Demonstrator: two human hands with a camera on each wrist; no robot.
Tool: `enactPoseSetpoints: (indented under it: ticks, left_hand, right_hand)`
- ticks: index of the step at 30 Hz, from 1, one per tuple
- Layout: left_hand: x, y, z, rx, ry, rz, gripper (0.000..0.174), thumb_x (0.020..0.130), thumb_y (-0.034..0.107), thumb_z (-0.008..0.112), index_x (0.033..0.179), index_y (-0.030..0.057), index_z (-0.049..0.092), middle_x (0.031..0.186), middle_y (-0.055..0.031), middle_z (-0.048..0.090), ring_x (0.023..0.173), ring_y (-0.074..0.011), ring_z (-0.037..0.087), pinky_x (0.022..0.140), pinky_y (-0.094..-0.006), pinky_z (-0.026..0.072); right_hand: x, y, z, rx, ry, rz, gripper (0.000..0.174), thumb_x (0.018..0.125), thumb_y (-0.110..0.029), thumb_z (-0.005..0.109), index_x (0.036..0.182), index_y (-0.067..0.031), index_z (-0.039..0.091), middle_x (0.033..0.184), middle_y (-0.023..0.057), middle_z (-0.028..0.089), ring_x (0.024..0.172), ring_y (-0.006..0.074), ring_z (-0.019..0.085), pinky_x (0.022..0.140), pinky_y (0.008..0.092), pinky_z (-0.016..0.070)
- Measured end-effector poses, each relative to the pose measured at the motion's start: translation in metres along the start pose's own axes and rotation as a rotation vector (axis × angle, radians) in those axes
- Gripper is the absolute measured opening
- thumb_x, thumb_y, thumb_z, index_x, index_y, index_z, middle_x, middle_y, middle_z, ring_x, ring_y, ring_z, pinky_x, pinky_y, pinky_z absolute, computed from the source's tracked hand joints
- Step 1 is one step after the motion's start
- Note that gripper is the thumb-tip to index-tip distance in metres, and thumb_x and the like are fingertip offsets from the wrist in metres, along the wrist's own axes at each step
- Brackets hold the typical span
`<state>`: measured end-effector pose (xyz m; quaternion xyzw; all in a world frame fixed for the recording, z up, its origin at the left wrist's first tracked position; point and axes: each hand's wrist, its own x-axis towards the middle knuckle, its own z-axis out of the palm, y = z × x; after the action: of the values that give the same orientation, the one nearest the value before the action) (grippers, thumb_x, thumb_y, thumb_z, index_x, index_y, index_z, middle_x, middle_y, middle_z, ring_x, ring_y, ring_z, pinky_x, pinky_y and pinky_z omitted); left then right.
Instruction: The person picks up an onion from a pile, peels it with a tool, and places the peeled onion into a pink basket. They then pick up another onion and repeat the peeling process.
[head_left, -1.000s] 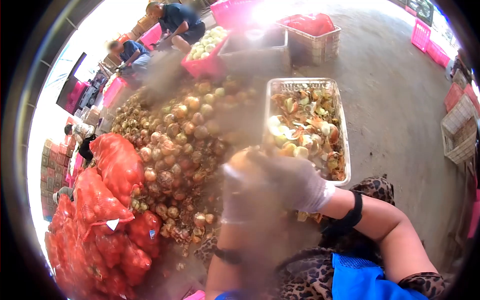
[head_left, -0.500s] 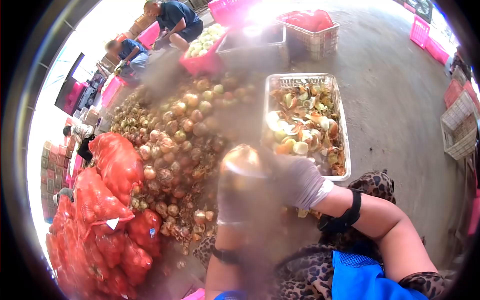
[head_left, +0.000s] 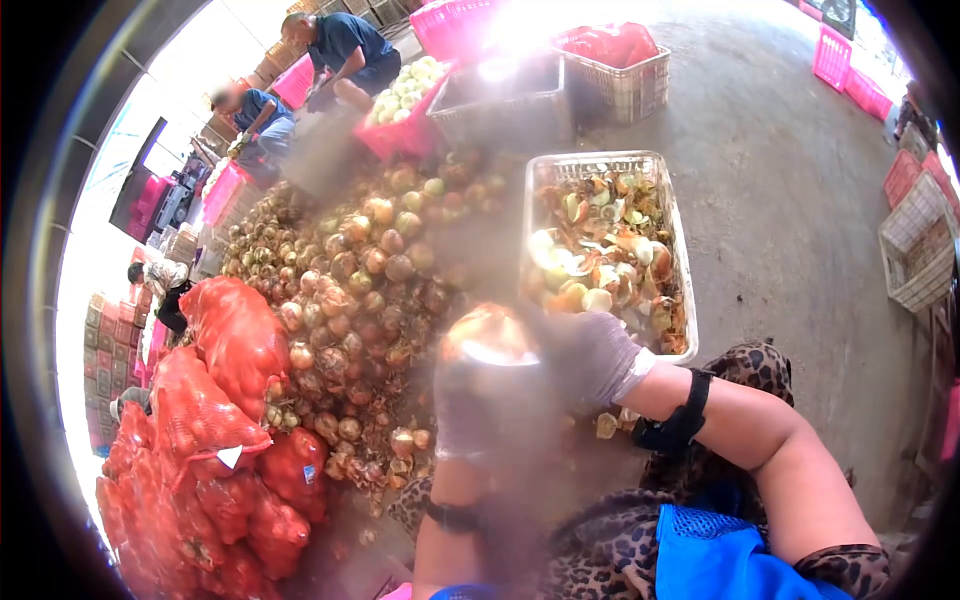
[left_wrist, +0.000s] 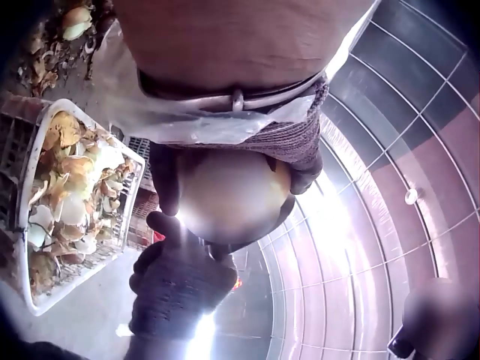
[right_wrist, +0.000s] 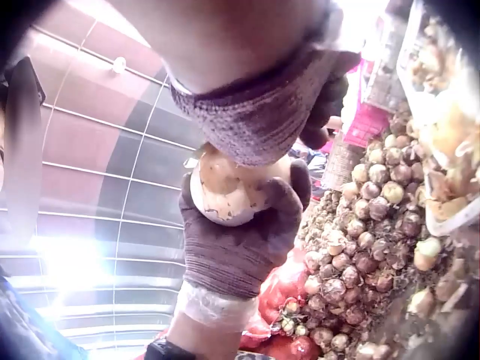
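My gloved left hand (right_wrist: 236,251) grips a large pale onion (right_wrist: 225,196), its fingers and thumb wrapped round the sides. Brown marks and ragged skin edges show on the onion's surface in the right wrist view. Over the onion's upper side lies my gloved right hand (right_wrist: 247,124), fingers curled. In the left wrist view the right hand (left_wrist: 184,281) comes up from below, its fingertips right at the onion (left_wrist: 232,195). What the right hand holds, if anything, I cannot tell. A blurred smear covers part of both hands in the head view.
A white crate (head_left: 683,290) of onion skins and scraps stands ahead to the right. Unpeeled onions (head_left: 340,310) lie heaped ahead-left, beside red mesh sacks (head_left: 215,430). Farther off are a pink crate (head_left: 410,138) of peeled onions, a person (head_left: 350,60) working and more crates (head_left: 620,90).
My right hand has shifted to the right off the onion's near top, leaving more of the onion in sight. The left hand keeps its grip on it. The head view has tilted slightly.
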<state>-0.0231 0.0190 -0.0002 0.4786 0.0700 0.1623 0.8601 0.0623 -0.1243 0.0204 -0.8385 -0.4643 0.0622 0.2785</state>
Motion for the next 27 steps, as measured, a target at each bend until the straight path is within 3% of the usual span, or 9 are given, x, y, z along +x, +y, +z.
enactPoseSetpoints:
  ticks: [3, 6, 8, 9, 12, 14, 19, 23, 27]
  left_hand:
    - [0.0, -0.002, 0.001, 0.006, -0.007, 0.0, 0.048, 0.085, 0.031, 0.062, 0.122, 0.0016, 0.051, 0.116, -0.0132, 0.057, 0.108, -0.0245, 0.055, 0.092, -0.0367, 0.0472]
    - [-0.005, -0.002, -0.001, -0.015, -0.018, -0.027, 0.049, 0.085, 0.032, 0.061, 0.122, 0.0018, 0.051, 0.116, -0.0133, 0.057, 0.107, -0.0248, 0.055, 0.092, -0.037, 0.0475]
    - [-0.011, 0.001, -0.006, -0.08, -0.023, -0.05, 0.049, 0.085, 0.033, 0.061, 0.122, 0.002, 0.051, 0.116, -0.0133, 0.057, 0.107, -0.025, 0.056, 0.091, -0.0372, 0.0477]
    - [-0.014, 0.004, -0.01, -0.13, -0.021, -0.056, 0.049, 0.085, 0.033, 0.061, 0.122, 0.002, 0.051, 0.116, -0.0133, 0.058, 0.107, -0.0251, 0.056, 0.091, -0.0373, 0.0479]
    - [-0.02, 0.017, -0.021, -0.219, 0.02, -0.019, 0.05, 0.085, 0.034, 0.061, 0.122, 0.0022, 0.051, 0.116, -0.0133, 0.058, 0.106, -0.0254, 0.056, 0.09, -0.0376, 0.0482]
    - [-0.018, 0.022, -0.024, -0.246, 0.07, 0.012, 0.05, 0.086, 0.035, 0.06, 0.122, 0.0024, 0.051, 0.115, -0.0134, 0.058, 0.106, -0.0256, 0.056, 0.09, -0.0378, 0.0484]
    - [-0.009, 0.025, -0.021, -0.219, 0.152, 0.074, 0.051, 0.086, 0.037, 0.06, 0.123, 0.0027, 0.05, 0.115, -0.0134, 0.058, 0.105, -0.0261, 0.057, 0.089, -0.0383, 0.049]
    - [-0.004, 0.025, -0.018, -0.202, 0.197, 0.11, 0.052, 0.086, 0.038, 0.059, 0.123, 0.003, 0.05, 0.115, -0.0134, 0.059, 0.104, -0.0265, 0.057, 0.088, -0.0387, 0.0494]
    - [0.0, 0.024, -0.018, -0.203, 0.236, 0.145, 0.053, 0.086, 0.04, 0.059, 0.123, 0.0033, 0.05, 0.115, -0.0135, 0.059, 0.104, -0.0269, 0.058, 0.088, -0.0391, 0.0499]
  right_hand:
    - [-0.007, -0.004, 0.001, 0.058, 0.101, -0.026, 0.041, 0.075, -0.022, 0.066, 0.101, 0.0009, 0.045, 0.074, 0.0137, 0.062, 0.07, 0.0331, 0.065, 0.057, 0.0398, 0.0517]
    - [-0.011, -0.003, -0.007, -0.033, 0.018, 0.034, 0.047, 0.075, -0.019, 0.065, 0.115, -0.0011, 0.045, 0.076, 0.0131, 0.064, 0.07, 0.0309, 0.066, 0.057, 0.0393, 0.0519]
    - [0.014, 0.038, 0.006, -0.277, -0.352, 0.287, 0.027, 0.079, -0.02, 0.063, 0.103, -0.0073, 0.064, 0.084, 0.0158, 0.068, 0.081, 0.0314, 0.067, 0.069, 0.0401, 0.0527]
    - [0.009, 0.08, 0.017, -0.046, -0.254, 0.416, 0.023, 0.076, -0.016, 0.066, 0.093, 0.0001, 0.07, 0.088, 0.0195, 0.068, 0.084, 0.0317, 0.068, 0.075, 0.037, 0.0537]
    - [0.012, 0.113, 0.041, -0.087, -0.223, 0.611, 0.024, 0.082, -0.013, 0.055, 0.1, -0.0037, 0.067, 0.094, 0.0212, 0.067, 0.087, 0.0332, 0.067, 0.074, 0.0407, 0.0528]
    - [0.006, 0.065, 0.017, 0.159, -0.082, 0.46, 0.033, 0.085, -0.023, 0.055, 0.104, 0.0021, 0.065, 0.094, 0.024, 0.066, 0.09, 0.0362, 0.065, 0.081, 0.0395, 0.0507]
    - [-0.013, -0.023, 0.02, 0.44, 0.209, -0.086, 0.053, 0.084, -0.028, 0.061, 0.132, -0.0105, 0.044, 0.075, 0.0196, 0.062, 0.07, 0.0299, 0.064, 0.065, 0.037, 0.0502]
    - [-0.007, -0.033, 0.029, 0.547, -0.014, -0.072, 0.063, 0.086, -0.021, 0.059, 0.141, -0.0085, 0.031, 0.089, 0.017, 0.063, 0.077, 0.0226, 0.063, 0.068, 0.0328, 0.051]
    - [0.008, -0.01, 0.084, 0.203, 0.128, -0.124, 0.051, 0.088, -0.008, 0.053, 0.136, -0.0028, 0.035, 0.105, 0.0138, 0.061, 0.092, 0.018, 0.06, 0.077, 0.0283, 0.0502]
